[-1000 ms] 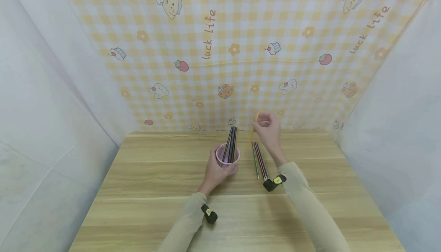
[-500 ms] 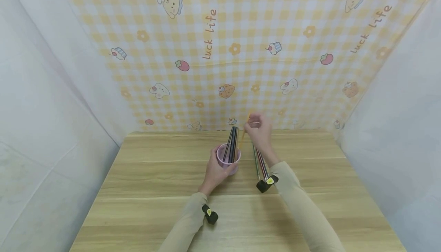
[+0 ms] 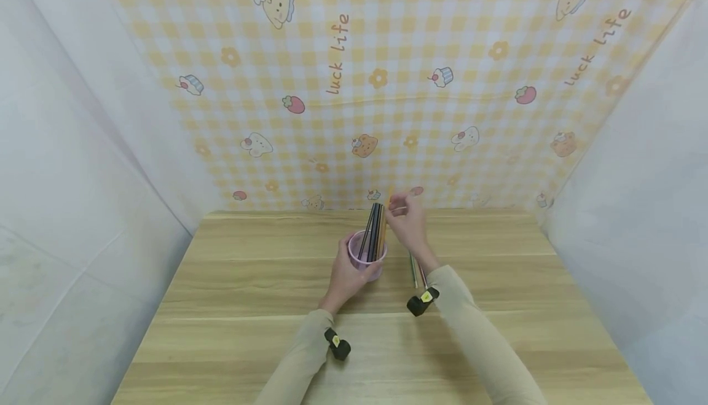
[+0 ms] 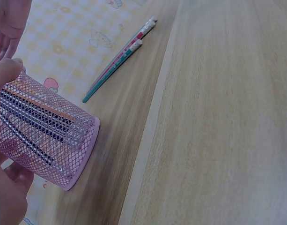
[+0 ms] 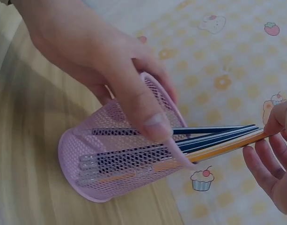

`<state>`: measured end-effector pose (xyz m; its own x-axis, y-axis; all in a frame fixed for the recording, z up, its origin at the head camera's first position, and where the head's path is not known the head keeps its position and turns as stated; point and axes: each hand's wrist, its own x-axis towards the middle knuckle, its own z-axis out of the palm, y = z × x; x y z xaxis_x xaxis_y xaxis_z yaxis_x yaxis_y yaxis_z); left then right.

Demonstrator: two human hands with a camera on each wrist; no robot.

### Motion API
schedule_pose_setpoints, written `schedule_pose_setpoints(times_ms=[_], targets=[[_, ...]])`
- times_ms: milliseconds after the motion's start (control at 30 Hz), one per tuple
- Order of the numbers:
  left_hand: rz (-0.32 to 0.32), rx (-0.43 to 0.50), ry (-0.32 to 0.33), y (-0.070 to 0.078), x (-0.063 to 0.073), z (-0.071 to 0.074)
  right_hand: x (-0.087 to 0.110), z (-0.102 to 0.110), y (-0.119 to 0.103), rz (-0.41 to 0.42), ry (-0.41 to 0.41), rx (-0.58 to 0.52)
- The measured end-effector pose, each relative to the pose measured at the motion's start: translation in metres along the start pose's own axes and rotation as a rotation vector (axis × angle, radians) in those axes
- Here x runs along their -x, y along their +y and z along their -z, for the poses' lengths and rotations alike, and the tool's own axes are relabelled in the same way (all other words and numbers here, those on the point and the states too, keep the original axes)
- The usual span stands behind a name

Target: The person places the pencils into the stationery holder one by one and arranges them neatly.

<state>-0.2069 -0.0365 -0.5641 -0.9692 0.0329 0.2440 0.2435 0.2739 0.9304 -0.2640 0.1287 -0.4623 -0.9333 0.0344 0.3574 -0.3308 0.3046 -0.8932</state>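
My left hand [image 3: 344, 279] grips a pink mesh pencil cup [image 5: 70, 150] round its side, thumb near the rim. Several dark striped pencils [image 5: 206, 139] lean inside it, eraser ends down. With thumb and fingers my right hand [image 3: 408, 220] pinches a yellow-orange pencil [image 5: 246, 140] near its upper end. That pencil's lower part is inside the cup, beside the dark ones. In the right wrist view the cup looks tilted by the camera's angle. To the right of the cup, a green pencil [image 4: 102, 80] and a red pencil [image 4: 141, 33] lie on the table, partly hidden by my right arm.
The wooden table [image 3: 249, 282] ends at a yellow checked cloth [image 3: 310, 165] hanging behind it. Pale curtains [image 3: 83, 147] hang on both sides. A small black wrist camera [image 3: 423, 302] sits at my right cuff, and another camera [image 3: 337, 345] at my left.
My right hand has moved left to the cup with the yellow-orange pencil and lowered it inside. My left hand and the cup have stayed in place.
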Motion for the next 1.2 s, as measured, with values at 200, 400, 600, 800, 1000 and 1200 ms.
schedule_pose_setpoints(times_ms=[200, 400, 600, 800, 1000, 1200], targets=[[-0.011, 0.004, -0.008, 0.002, 0.0, -0.001, 0.007, -0.001, 0.002, -0.02, -0.058, 0.037], [-0.018, 0.017, -0.01, 0.002, -0.002, -0.001, 0.011, -0.002, 0.007, -0.031, -0.078, 0.065], [-0.038, 0.015, -0.005, 0.002, -0.001, 0.0, 0.013, -0.001, 0.015, -0.062, -0.127, 0.127], [-0.033, 0.012, -0.014, 0.001, -0.001, 0.001, 0.014, 0.005, 0.021, -0.073, -0.155, 0.157], [-0.014, 0.011, -0.017, 0.001, -0.001, 0.001, 0.014, 0.015, 0.029, -0.123, -0.152, 0.175], [-0.011, 0.025, -0.023, 0.0, 0.0, 0.002, 0.016, 0.028, 0.043, -0.167, -0.142, 0.189]])
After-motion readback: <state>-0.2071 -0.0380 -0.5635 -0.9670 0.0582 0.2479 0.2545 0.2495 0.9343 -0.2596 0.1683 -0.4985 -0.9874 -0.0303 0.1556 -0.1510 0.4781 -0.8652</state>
